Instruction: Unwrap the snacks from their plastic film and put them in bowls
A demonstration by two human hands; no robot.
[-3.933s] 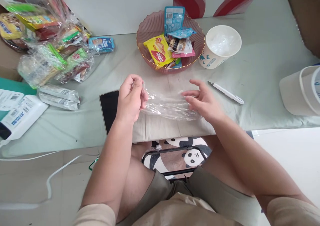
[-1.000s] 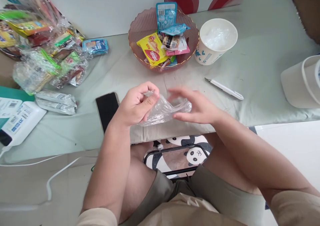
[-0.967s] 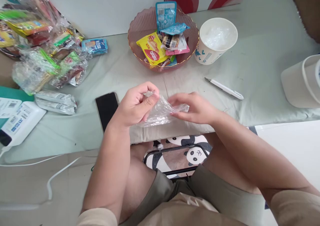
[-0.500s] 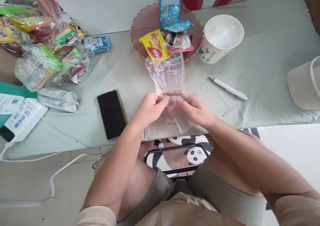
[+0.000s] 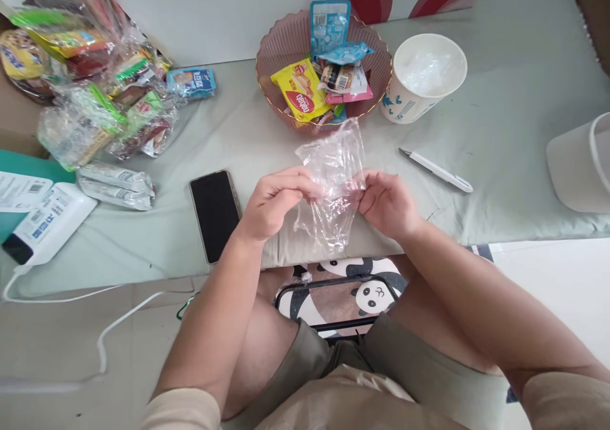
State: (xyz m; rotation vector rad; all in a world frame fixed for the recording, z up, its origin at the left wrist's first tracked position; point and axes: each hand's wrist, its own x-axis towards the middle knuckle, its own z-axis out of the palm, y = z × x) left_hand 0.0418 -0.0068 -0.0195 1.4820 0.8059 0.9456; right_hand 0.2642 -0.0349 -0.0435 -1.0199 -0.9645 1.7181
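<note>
Between my hands, over the front of the cloth-covered surface, is a crumpled clear plastic bag. My left hand pinches its left side, with the fingertips partly seen through the film. At the bag's right edge, my right hand has its fingers curled and closed on the film. Just beyond stands a pink ribbed bowl with a gold rim. In it lie a yellow snack packet, a blue pouch and several other small packets. A black phone lies left of my left hand.
Right of the bowl stands a paper tub with clear film inside. A white utility knife or pen lies before it, and a white container is at far right. Bagged snacks pile up at left, near a white cable.
The clear bag has come back from the bowl's rim and is more crumpled. My hands have moved slightly apart and shifted their grip on it.
</note>
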